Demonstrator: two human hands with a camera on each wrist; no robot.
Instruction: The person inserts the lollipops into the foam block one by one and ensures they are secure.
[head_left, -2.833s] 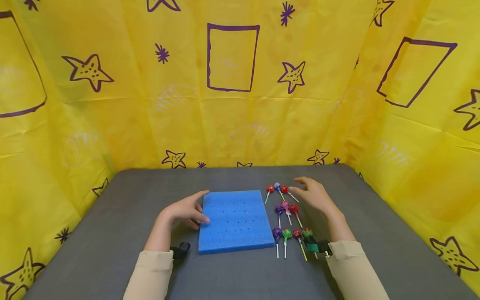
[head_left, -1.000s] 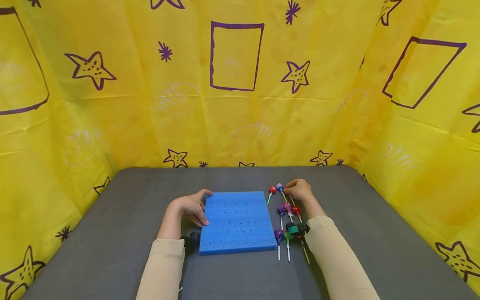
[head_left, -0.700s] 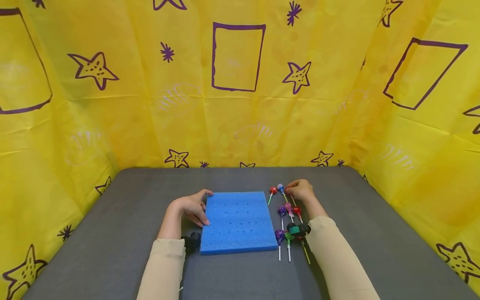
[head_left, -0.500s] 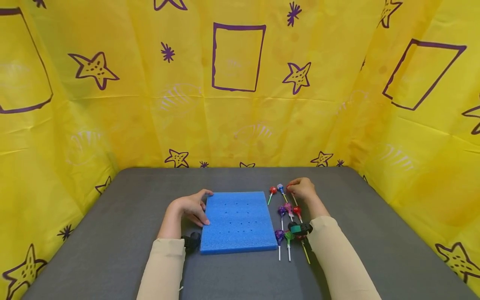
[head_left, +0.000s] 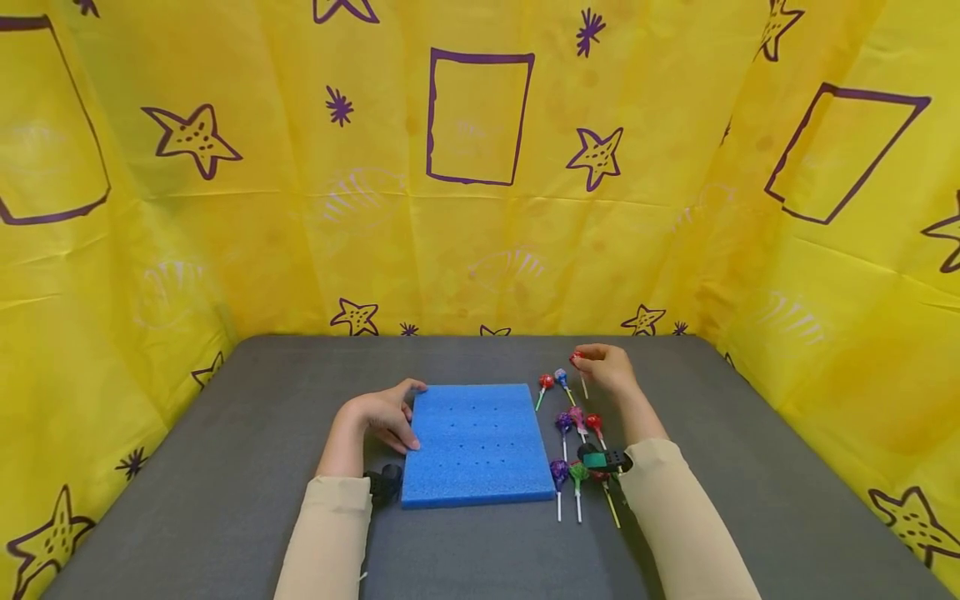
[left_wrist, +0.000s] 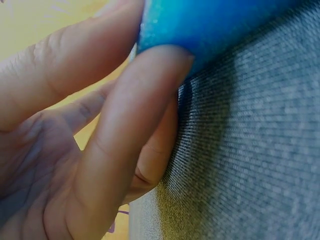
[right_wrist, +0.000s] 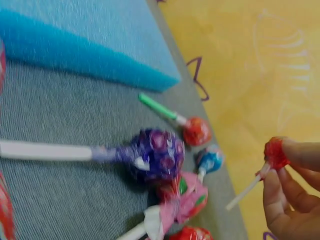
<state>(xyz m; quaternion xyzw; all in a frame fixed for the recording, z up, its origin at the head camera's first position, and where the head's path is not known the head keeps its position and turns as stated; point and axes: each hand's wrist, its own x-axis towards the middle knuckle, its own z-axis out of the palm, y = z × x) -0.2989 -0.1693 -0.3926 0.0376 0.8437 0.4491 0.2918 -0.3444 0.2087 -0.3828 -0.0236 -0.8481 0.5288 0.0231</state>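
Observation:
A flat blue foam block (head_left: 480, 442) with small holes lies on the grey table. My left hand (head_left: 380, 419) grips its left edge. In the left wrist view, fingers of that hand (left_wrist: 115, 125) meet the side of the foam block (left_wrist: 215, 30). My right hand (head_left: 611, 368) pinches a red-wrapped lollipop (head_left: 576, 358) by its head, behind the other lollipops. Its pale stick slants down, clear of the hand, as the lollipop (right_wrist: 276, 152) in the right wrist view also shows. Nearest to it lies a blue lollipop (head_left: 560, 377).
Several lollipops lie in rough rows right of the block: a red one (head_left: 546, 381) with green stick, purple ones (head_left: 563, 422), a pink one (head_left: 576, 413) and a green one (head_left: 578, 471). My right wrist strap hides some. Yellow curtains (head_left: 480, 250) surround the table.
My right hand came down to the back row, took hold of the red lollipop and has lifted it slightly, its stick swinging more upright. The left hand settled more firmly on the block's edge.

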